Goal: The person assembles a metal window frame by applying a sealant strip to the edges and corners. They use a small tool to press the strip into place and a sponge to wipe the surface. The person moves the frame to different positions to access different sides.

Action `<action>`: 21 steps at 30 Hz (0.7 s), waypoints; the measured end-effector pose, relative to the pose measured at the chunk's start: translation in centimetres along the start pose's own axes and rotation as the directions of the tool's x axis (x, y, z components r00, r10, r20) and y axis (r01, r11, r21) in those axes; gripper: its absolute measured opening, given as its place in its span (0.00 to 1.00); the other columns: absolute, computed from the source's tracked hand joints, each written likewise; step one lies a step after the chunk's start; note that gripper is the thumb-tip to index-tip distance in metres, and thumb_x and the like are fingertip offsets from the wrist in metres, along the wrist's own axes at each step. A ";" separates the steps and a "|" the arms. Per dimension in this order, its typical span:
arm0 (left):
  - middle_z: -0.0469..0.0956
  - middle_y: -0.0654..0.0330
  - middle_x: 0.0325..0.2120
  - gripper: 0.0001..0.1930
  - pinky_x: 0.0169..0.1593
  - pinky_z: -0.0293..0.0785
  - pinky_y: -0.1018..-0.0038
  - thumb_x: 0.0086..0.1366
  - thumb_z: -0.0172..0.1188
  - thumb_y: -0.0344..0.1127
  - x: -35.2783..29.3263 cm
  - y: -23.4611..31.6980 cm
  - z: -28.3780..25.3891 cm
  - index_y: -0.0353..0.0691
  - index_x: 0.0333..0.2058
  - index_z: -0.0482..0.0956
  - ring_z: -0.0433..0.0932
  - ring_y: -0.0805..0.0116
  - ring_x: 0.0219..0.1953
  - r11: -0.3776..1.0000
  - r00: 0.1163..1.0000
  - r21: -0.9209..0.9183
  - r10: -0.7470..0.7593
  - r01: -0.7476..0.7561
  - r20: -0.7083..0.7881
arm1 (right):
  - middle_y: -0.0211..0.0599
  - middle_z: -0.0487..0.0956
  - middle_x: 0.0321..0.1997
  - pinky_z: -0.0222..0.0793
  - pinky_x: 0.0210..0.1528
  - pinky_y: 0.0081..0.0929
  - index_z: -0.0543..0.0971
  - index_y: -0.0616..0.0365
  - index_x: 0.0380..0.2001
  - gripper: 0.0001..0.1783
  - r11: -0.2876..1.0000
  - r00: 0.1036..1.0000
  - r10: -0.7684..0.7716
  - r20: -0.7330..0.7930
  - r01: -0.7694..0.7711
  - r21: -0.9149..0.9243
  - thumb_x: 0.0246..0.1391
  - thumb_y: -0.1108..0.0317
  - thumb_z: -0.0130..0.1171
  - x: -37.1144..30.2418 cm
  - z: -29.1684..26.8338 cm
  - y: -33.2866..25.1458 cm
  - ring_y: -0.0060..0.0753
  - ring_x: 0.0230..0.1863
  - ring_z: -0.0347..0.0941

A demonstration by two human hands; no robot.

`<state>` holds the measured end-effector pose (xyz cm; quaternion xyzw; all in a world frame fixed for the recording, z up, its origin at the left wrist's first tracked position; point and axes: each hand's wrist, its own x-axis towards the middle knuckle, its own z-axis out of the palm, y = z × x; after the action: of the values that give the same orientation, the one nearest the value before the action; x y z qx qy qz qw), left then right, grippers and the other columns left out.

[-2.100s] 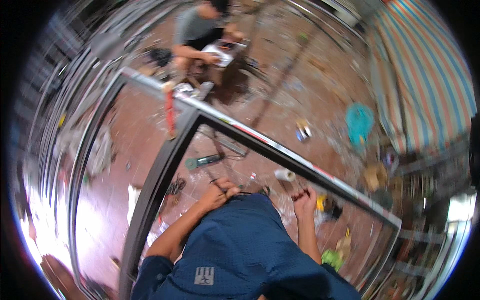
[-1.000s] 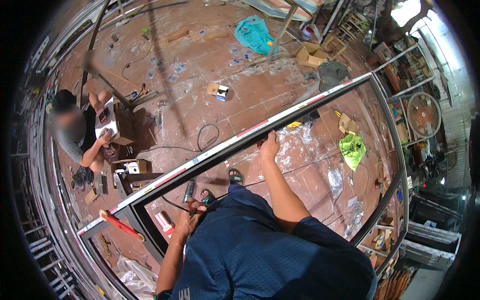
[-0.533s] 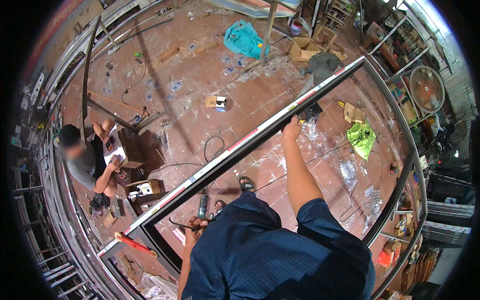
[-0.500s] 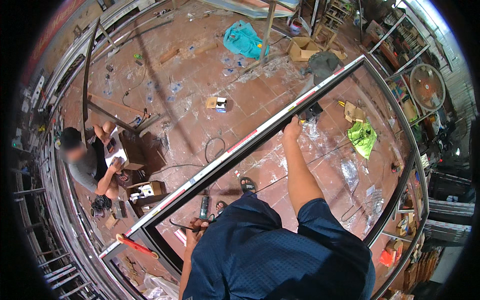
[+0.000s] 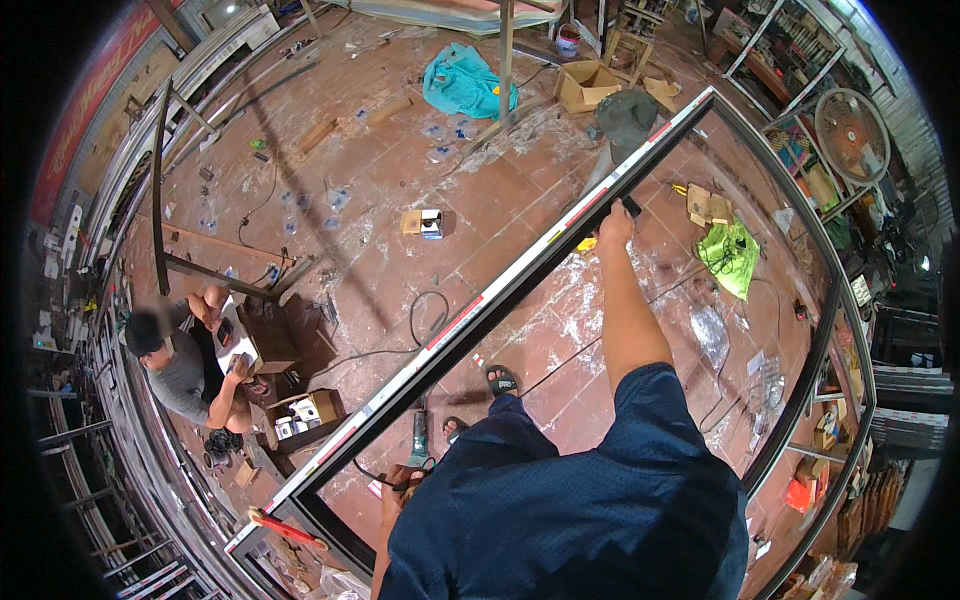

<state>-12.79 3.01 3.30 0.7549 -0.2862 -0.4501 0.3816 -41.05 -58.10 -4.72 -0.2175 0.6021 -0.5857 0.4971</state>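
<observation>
Dark frame (image 5: 500, 316) ahead of both hands, long rail running lower left to upper right. Right hand (image 5: 615, 226) nearer, at rail; can't tell grip. Left hand (image 5: 396, 488): fingers curled round black cable (image 5: 366, 471).

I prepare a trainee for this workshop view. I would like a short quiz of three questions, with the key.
1. Which of the wearer's hands holds the black cord?
2. Fill the gap: a ____ bar lies across the dark frame near its lower-left corner in the picture.
3. True or false: the teal cloth lies on the floor.

Key: 1. The left hand. 2. Red. 3. True.
</observation>
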 end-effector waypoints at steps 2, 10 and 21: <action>0.75 0.62 0.35 0.05 0.44 0.73 0.76 0.65 0.69 0.24 0.4 -1.1 0.3 0.35 0.39 0.84 0.78 0.70 0.39 0.995 0.999 -0.086 -0.050 0.051 0.011 | 0.40 0.83 0.44 0.75 0.39 0.39 0.80 0.60 0.50 0.26 0.996 0.997 0.068 -0.047 -0.071 -0.056 0.68 0.46 0.54 3.0 -0.5 -1.8 0.39 0.40 0.80; 0.73 0.63 0.35 0.07 0.46 0.72 0.76 0.65 0.65 0.21 -0.6 -1.4 -1.3 0.35 0.41 0.85 0.76 0.71 0.41 0.966 0.991 -0.224 -0.127 0.132 0.035 | 0.43 0.82 0.50 0.74 0.46 0.50 0.75 0.60 0.56 0.32 0.981 0.994 0.098 -0.051 -0.105 -0.164 0.69 0.41 0.50 3.7 0.3 -8.2 0.47 0.46 0.79; 0.82 0.51 0.37 0.09 0.44 0.78 0.61 0.67 0.66 0.35 0.0 -0.9 -4.9 0.41 0.42 0.87 0.82 0.47 0.41 0.912 0.982 0.371 0.131 -0.172 0.132 | 0.41 0.81 0.34 0.74 0.31 0.35 0.81 0.68 0.44 0.28 0.975 0.996 0.011 0.084 0.008 -0.224 0.73 0.49 0.47 -12.9 0.2 5.6 0.35 0.31 0.78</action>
<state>-8.33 5.05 3.97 0.7654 -0.4455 -0.3938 0.2460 -33.84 -46.08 -5.43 -0.2964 0.6429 -0.5040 0.4949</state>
